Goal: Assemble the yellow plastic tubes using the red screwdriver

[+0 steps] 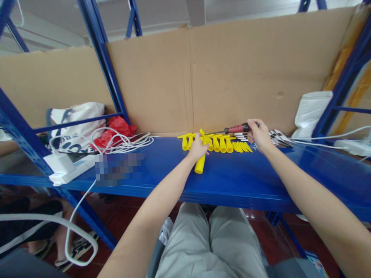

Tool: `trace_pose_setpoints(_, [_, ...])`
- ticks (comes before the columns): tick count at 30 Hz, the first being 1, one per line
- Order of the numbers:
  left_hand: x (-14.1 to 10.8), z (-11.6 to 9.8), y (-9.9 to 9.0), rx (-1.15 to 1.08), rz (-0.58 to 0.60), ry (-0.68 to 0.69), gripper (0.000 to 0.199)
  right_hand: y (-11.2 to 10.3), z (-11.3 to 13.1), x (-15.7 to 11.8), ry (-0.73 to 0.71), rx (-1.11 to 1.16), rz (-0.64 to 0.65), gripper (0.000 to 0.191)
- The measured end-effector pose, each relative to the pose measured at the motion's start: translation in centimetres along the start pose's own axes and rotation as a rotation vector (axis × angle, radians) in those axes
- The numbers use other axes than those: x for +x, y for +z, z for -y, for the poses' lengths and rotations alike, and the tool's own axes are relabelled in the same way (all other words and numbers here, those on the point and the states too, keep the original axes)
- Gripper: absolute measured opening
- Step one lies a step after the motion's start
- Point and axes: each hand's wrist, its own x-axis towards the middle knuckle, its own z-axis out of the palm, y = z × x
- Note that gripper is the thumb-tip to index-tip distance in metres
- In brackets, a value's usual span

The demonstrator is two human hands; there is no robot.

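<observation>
My left hand (199, 147) is closed around a yellow tube-shaped plastic part (199, 165), whose round end points toward me over the blue shelf. In my right hand (259, 134) is a screwdriver (238, 128) with a red and black handle. Its shaft points left, and the tip reaches the upper end of the yellow part near my left fingers; exact contact cannot be made out. Behind and beside my left hand stand several similar yellow parts (222, 145) in a row. Several small flat yellow pieces (242, 147) lie to their right, below the screwdriver.
Dark-and-white strips (278, 138) lie right of my right hand. A white pouch (311, 111) leans by the right post. At left are white cables (126, 143), a red plastic bag (115, 130), a white cloth bag (78, 119) and a power strip (75, 169). Cardboard (231, 70) stands behind.
</observation>
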Motion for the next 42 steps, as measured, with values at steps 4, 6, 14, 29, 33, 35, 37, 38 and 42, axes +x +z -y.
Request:
trace_pose_setpoints(4, [-0.08, -0.07, -0.07, -0.016, 0.007, -0.006, 0.045, 0.08, 0.34, -0.06, 0.002, 0.002, -0.023, 0.037])
trace_pose_setpoints(6, [-0.12, -0.15, -0.10, -0.026, 0.006, -0.016, 0.047, 0.16, 0.39, -0.14, -0.002, -0.015, -0.036, 0.038])
trace_pose_setpoints(14, [-0.27, -0.29, -0.08, -0.046, 0.003, -0.008, 0.043, 0.17, 0.24, -0.16, -0.036, -0.043, -0.045, 0.052])
trace_pose_setpoints(29, [-0.21, -0.33, -0.14, -0.031, 0.002, -0.018, 0.044, 0.13, 0.47, -0.18, -0.010, -0.037, -0.025, 0.041])
trace_pose_setpoints(33, [-0.33, -0.42, -0.22, -0.026, -0.003, -0.022, 0.046, 0.05, 0.33, -0.19, -0.035, -0.047, -0.020, 0.040])
trace_pose_setpoints(35, [-0.38, -0.46, -0.23, -0.027, -0.005, -0.027, 0.046, -0.05, 0.05, -0.05, -0.065, -0.064, -0.030, 0.043])
trace_pose_setpoints(37, [-0.41, -0.50, -0.21, -0.041, -0.008, -0.033, 0.047, -0.12, -0.12, 0.08, -0.084, -0.069, -0.036, 0.045])
trace_pose_setpoints(38, [-0.42, -0.50, -0.20, -0.051, -0.011, -0.036, 0.047, -0.12, -0.14, 0.10, -0.086, -0.065, -0.032, 0.046])
trace_pose_setpoints(42, [-0.34, -0.46, -0.17, -0.066, -0.013, -0.040, 0.047, 0.02, 0.17, -0.10, -0.073, -0.043, 0.016, 0.047])
